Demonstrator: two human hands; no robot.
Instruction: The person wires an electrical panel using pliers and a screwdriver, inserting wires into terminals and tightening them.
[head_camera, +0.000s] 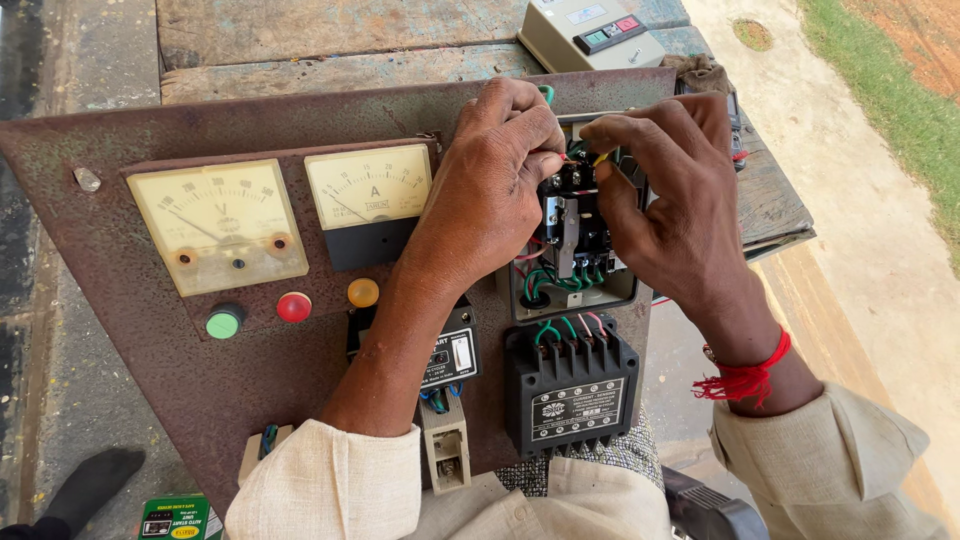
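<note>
A rusty metal control panel (120, 330) lies tilted in front of me. My left hand (490, 190) and my right hand (670, 200) meet over a black contactor (572, 235) set in a grey open box at the panel's upper right. The fingertips of both hands pinch small coloured wires at the contactor's top. Green wires loop out below it. A red thread bracelet (745, 375) circles my right wrist. What exactly sits between the fingertips is hidden.
Two cream analogue meters (222, 235) (368, 190) sit on the panel's left, with green (224, 322), red (293, 307) and amber (363, 292) round buttons below. A black finned module (570, 395) and a small relay (452, 355) sit lower. A grey starter box (590, 35) rests on the wooden bench behind.
</note>
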